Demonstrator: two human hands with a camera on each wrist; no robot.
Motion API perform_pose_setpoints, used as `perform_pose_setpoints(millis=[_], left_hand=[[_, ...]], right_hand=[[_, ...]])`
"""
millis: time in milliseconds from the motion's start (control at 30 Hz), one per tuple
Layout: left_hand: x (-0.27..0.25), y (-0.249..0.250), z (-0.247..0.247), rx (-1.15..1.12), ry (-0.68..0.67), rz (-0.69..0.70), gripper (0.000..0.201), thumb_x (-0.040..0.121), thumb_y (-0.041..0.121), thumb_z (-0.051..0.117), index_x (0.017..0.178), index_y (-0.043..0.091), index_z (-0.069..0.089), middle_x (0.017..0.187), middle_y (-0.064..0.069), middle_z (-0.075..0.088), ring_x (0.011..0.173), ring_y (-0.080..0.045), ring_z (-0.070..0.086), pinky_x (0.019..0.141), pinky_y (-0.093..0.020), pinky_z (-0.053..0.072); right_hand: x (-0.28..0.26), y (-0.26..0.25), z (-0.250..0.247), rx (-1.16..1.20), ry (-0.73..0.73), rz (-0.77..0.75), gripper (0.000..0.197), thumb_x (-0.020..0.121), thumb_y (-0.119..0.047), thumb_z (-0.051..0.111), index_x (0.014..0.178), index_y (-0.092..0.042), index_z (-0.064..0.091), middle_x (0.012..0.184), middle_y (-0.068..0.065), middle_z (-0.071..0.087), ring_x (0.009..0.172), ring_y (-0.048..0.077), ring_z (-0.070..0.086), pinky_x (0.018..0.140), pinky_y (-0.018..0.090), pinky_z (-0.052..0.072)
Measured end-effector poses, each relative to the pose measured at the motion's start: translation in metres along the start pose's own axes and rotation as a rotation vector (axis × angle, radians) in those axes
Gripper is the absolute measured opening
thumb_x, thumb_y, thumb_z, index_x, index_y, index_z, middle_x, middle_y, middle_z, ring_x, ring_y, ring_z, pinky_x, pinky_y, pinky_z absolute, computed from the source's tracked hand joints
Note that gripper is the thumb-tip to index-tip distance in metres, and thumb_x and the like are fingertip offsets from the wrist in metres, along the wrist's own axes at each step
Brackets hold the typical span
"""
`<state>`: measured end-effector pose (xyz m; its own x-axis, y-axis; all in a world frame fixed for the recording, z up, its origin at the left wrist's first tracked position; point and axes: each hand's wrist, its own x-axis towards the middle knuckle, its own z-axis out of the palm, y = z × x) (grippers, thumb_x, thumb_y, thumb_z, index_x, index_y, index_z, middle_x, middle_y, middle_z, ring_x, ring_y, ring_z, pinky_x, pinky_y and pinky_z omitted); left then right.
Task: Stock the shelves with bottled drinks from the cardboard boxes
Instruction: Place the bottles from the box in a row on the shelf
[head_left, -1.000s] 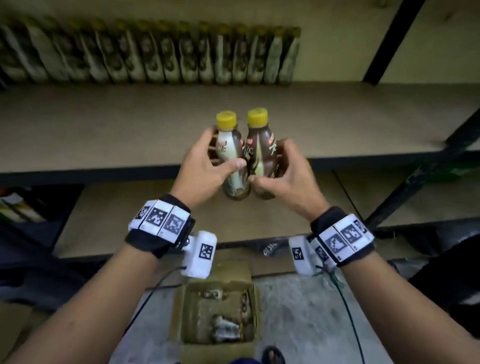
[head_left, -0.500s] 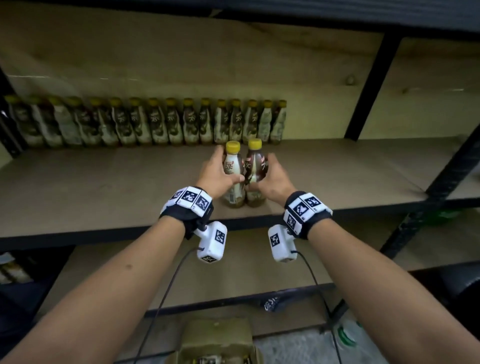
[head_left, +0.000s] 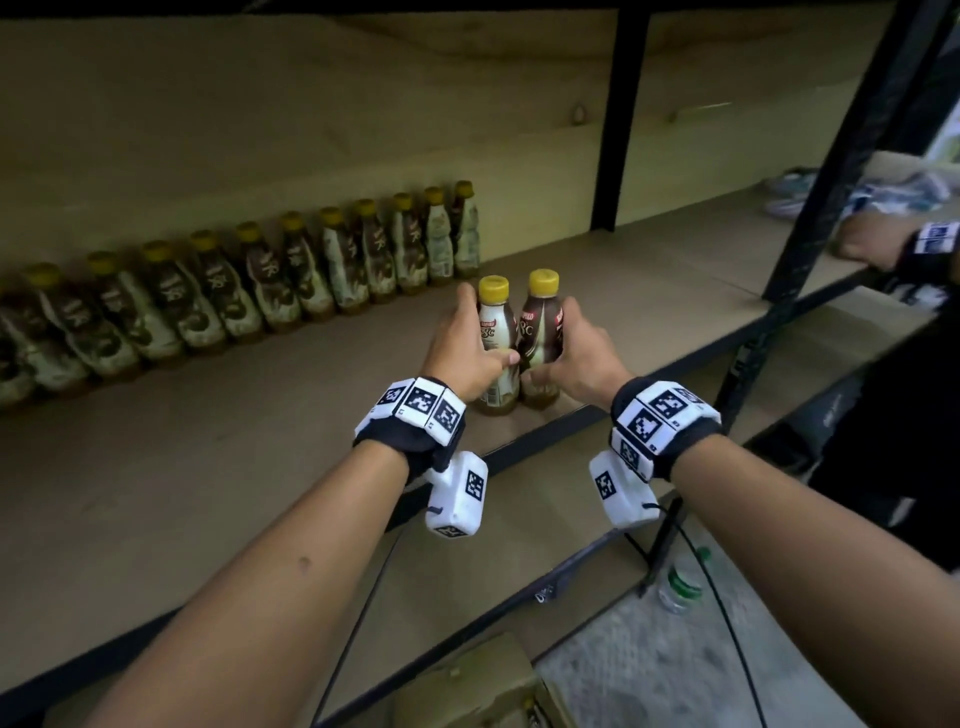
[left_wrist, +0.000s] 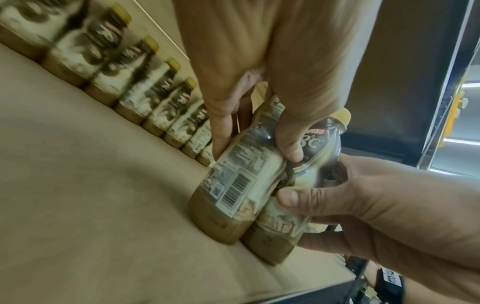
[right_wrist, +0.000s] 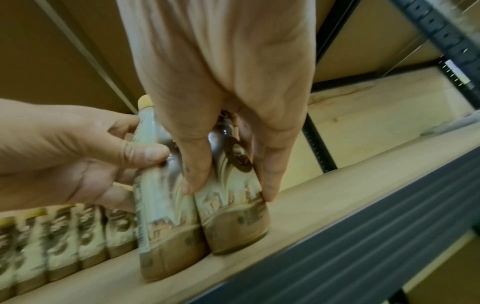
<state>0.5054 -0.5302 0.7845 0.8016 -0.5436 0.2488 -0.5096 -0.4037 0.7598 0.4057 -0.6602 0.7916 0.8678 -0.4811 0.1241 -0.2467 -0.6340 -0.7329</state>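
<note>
your left hand (head_left: 462, 348) is gripping one bottle (head_left: 493, 338), right hand (head_left: 582, 358) the other bottle (head_left: 540, 332), both standing touching near the shelf (head_left: 208, 467) front edge. only the head view is showing the cardboard box (head_left: 488, 680) below.

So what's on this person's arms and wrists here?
Both forearms are bare, no sleeves. Each wrist carries a black band faced with white tiles printed with black square markers: left band, right band. Under each wrist hangs a white boxy camera unit, also marker-tagged: left unit, right unit. A thin black cable trails down from the right one.
</note>
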Motion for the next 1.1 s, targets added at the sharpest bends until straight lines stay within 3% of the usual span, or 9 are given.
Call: perform_pose_setpoints(millis=[133,267,433,533,600,700,800,900,1100], left_hand=[[0.041,0.012,0.032,-0.014,-0.053,0.030,0.068,0.057,0.028,0.077,0.108,0.029,0.031,0.107,-0.007,0.062,0.097,-0.027,0.063,0.086,-0.046,0.054],[0.098,0.017,0.051,0.097,0.016,0.024,0.065,0.064,0.021,0.084,0.115,0.018,0.044,0.109,-0.004,0.066,0.099,-0.025,0.062,0.087,-0.037,0.051],[0.175,0.013,0.059,0.180,0.052,-0.095,0.060,0.071,0.018,0.081,0.117,0.015,0.042,0.113,-0.008,0.064,0.102,-0.027,0.063,0.085,-0.034,0.050],[0.221,0.011,0.065,0.263,0.097,-0.139,0.055,0.075,0.022,0.076,0.117,0.018,0.041,0.114,-0.010,0.063,0.104,-0.032,0.062,0.084,-0.037,0.050],[0.246,0.008,0.069,0.292,0.158,-0.152,0.050,0.078,0.026,0.072,0.118,0.020,0.042,0.115,-0.009,0.061,0.103,-0.034,0.061,0.086,-0.041,0.050],[0.279,-0.003,0.073,0.336,0.216,-0.191,0.052,0.079,0.030,0.072,0.122,0.022,0.044,0.118,-0.006,0.059,0.109,-0.033,0.058,0.090,-0.042,0.048],[0.304,-0.016,0.072,0.384,0.260,-0.226,0.057,0.080,0.029,0.073,0.128,0.023,0.043,0.125,-0.008,0.053,0.116,-0.034,0.052,0.091,-0.046,0.048],[0.318,-0.024,0.072,0.362,0.326,-0.234,0.051,0.081,0.024,0.070,0.123,0.025,0.042,0.126,-0.009,0.050,0.115,-0.035,0.052,0.090,-0.048,0.049],[0.330,-0.024,0.076,0.323,0.382,-0.294,0.032,0.089,0.026,0.059,0.114,0.030,0.039,0.115,-0.002,0.053,0.114,-0.031,0.054,0.089,-0.039,0.046]], right_hand=[[0.037,0.023,-0.023,-0.054,0.008,0.068,0.073,0.067,-0.013,0.087,0.125,-0.012,0.042,0.109,0.002,0.060,0.097,0.017,0.053,0.084,0.029,0.044],[0.092,0.045,-0.032,-0.026,0.003,0.089,0.066,0.072,-0.012,0.084,0.122,-0.013,0.041,0.109,0.003,0.060,0.098,0.020,0.057,0.082,0.029,0.045],[0.179,0.058,-0.034,-0.065,-0.100,0.067,0.069,0.072,-0.016,0.083,0.126,-0.011,0.041,0.118,0.007,0.061,0.107,0.025,0.059,0.080,0.026,0.044],[0.231,0.062,-0.030,-0.043,-0.135,0.047,0.078,0.070,-0.017,0.082,0.134,-0.012,0.038,0.126,0.009,0.059,0.114,0.029,0.057,0.091,0.033,0.050],[0.262,0.061,-0.025,-0.029,-0.160,0.022,0.084,0.070,-0.016,0.079,0.138,-0.012,0.030,0.124,0.008,0.057,0.114,0.031,0.057,0.089,0.036,0.050],[0.302,0.059,-0.018,0.002,-0.168,-0.024,0.067,0.068,-0.013,0.073,0.120,-0.015,0.032,0.105,0.009,0.058,0.100,0.032,0.061,0.077,0.040,0.054],[0.335,0.057,-0.014,-0.008,-0.167,-0.059,0.064,0.071,-0.012,0.076,0.119,-0.010,0.034,0.106,0.013,0.060,0.100,0.035,0.061,0.071,0.037,0.048],[0.359,0.053,-0.008,0.004,-0.183,-0.054,0.062,0.074,-0.013,0.076,0.120,-0.010,0.034,0.104,0.012,0.060,0.100,0.037,0.061,0.074,0.037,0.049],[0.377,0.053,0.001,0.049,-0.145,-0.047,0.052,0.077,-0.013,0.073,0.115,-0.013,0.037,0.110,0.013,0.062,0.102,0.036,0.062,0.080,0.041,0.053]])
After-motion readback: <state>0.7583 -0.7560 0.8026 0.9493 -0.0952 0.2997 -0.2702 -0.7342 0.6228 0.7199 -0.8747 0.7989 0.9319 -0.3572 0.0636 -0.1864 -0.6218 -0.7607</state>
